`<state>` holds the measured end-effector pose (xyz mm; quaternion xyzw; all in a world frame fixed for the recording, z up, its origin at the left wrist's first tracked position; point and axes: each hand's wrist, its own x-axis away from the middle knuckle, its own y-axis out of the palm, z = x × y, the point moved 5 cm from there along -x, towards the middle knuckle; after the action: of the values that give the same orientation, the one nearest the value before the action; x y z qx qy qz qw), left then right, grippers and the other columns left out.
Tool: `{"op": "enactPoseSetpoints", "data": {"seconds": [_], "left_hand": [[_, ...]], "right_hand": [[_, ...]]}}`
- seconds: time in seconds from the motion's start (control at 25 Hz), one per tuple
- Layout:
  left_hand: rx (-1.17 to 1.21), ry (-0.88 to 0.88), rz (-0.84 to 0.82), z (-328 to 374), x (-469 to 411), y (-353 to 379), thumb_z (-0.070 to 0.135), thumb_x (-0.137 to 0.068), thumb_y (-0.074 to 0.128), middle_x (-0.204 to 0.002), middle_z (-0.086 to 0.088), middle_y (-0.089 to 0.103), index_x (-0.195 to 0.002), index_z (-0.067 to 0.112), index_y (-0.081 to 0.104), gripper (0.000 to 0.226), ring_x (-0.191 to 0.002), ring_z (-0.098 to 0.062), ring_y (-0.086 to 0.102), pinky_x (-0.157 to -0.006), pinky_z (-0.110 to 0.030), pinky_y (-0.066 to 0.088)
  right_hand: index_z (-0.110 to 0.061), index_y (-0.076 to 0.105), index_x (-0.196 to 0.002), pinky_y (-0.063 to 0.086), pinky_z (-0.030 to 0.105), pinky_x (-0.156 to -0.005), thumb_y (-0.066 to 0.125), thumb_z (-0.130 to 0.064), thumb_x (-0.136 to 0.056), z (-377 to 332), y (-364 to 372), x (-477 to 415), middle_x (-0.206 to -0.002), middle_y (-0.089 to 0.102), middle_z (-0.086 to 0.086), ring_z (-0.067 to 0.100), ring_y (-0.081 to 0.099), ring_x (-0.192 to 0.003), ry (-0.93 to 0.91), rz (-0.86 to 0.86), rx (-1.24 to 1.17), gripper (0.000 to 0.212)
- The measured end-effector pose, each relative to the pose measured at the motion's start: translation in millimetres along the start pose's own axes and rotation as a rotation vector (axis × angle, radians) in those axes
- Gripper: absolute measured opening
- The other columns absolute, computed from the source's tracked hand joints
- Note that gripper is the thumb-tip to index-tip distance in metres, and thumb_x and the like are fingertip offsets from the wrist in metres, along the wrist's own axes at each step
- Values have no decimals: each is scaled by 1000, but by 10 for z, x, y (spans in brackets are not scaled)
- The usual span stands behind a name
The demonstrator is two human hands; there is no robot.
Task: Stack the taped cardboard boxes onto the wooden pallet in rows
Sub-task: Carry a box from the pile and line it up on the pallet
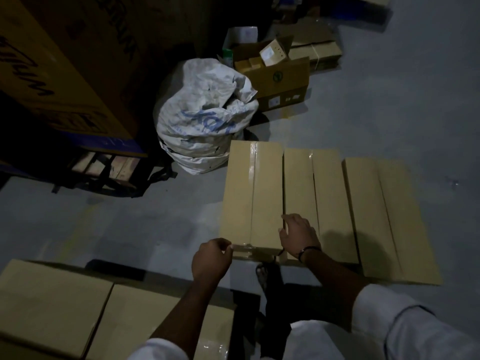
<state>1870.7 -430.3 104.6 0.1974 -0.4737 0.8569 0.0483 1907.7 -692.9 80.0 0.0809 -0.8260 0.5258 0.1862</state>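
Looming at the far left, big dark cartons with printed lettering sit on a pallet whose wooden slats show below them. Near left, two plain boxes lie side by side and touching, cut off by the picture's near edge. Right of the pallet a white sack with blue lettering stands crumpled on the grey floor, its base just beside the far end of the left box. Beyond the sack an open carton holds smaller packs, and a flat cardboard bundle lies further right behind it. The left box is first in a row of three taped boxes running left to right, long sides together; clear tape shines along its top seam. What the row rests on is mostly hidden. The left hand sits at this box's near left end, fingers curled, fingertips touching the near edge by the tape; whether they pinch it I cannot tell. A sandalled foot stands on the floor between the two forearms, just near of the row. The right hand, a dark band at its wrist, rests flat on the near end of the middle box, fingers loosely spread and reaching to the gap against the left box. The right box lies just beside the middle one, slightly askew, its near end reaching closer than the others. Both forearms come out of white sleeves.
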Motion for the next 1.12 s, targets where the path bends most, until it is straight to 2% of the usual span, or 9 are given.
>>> {"op": "enactPoseSetpoints", "data": {"seconds": [0.28,0.44,0.52,0.6,0.64,0.76,0.92,1.0,1.12], "left_hand": [[-86,0,-100,-123,-738,177,44,-97,61,-111,11,76,-118,29,74,28,-96,-9,71,-80,-26,55],[-41,-13,-150,-109,-1348,372,43,-95,65,-120,8,73,-119,30,73,29,-94,-10,70,-81,-28,57],[-77,10,-202,-66,-1669,500,41,-91,70,-140,4,61,-121,31,70,31,-114,-17,63,-93,-34,54],[-157,26,-317,5,-1950,623,40,-90,73,-161,0,35,-132,32,63,44,-141,-30,39,-108,-46,43],[-198,40,-355,44,-2098,669,42,-90,73,-165,-3,26,-137,33,59,50,-145,-34,30,-111,-50,39],[-260,80,-376,108,-2510,795,44,-90,73,-168,-6,11,-143,33,53,58,-146,-40,27,-113,-50,37],[-143,52,-372,84,-2873,996,32,-85,80,-169,-9,-3,-144,40,49,68,-144,-43,34,-112,-48,41],[-60,21,-368,74,-2966,1082,25,-81,84,-168,-16,-2,-146,38,47,76,-142,-43,37,-111,-45,43],[75,-34,-373,20,-3011,1179,17,-79,85,-162,-20,8,-149,31,44,82,-147,-41,26,-113,-44,38]], "right_hand": [[-17,51,-143,43,41,-107,57,-32,-96,117,353,-777,-147,48,8,31,45,-131,76,-40,-80,50],[-17,40,-150,36,44,-114,53,-32,-99,211,509,-1239,-156,35,11,31,33,-141,101,-86,-62,55],[-17,32,-154,32,45,-117,51,-32,-100,232,575,-1489,-162,23,12,32,25,-146,111,-95,-45,60],[-19,24,-157,29,45,-119,51,-35,-100,216,621,-1728,-165,11,11,33,17,-149,104,-97,-25,65],[-20,21,-158,28,46,-119,51,-37,-99,204,640,-1851,-166,5,9,32,13,-150,99,-104,-17,68],[-26,14,-159,25,50,-120,54,-51,-95,188,715,-2169,-167,-8,1,32,4,-152,94,-159,-43,80],[-28,12,-159,24,56,-118,54,-65,-90,210,836,-2366,-166,-14,0,37,4,-150,82,-178,-52,89],[-30,14,-158,25,56,-117,55,-69,-87,218,876,-2390,-166,-14,-2,39,5,-148,79,-142,-40,91],[-37,13,-158,20,59,-117,64,-72,-78,216,941,-2425,-164,-20,-8,36,1,-150,115,-115,-124,101]]}}
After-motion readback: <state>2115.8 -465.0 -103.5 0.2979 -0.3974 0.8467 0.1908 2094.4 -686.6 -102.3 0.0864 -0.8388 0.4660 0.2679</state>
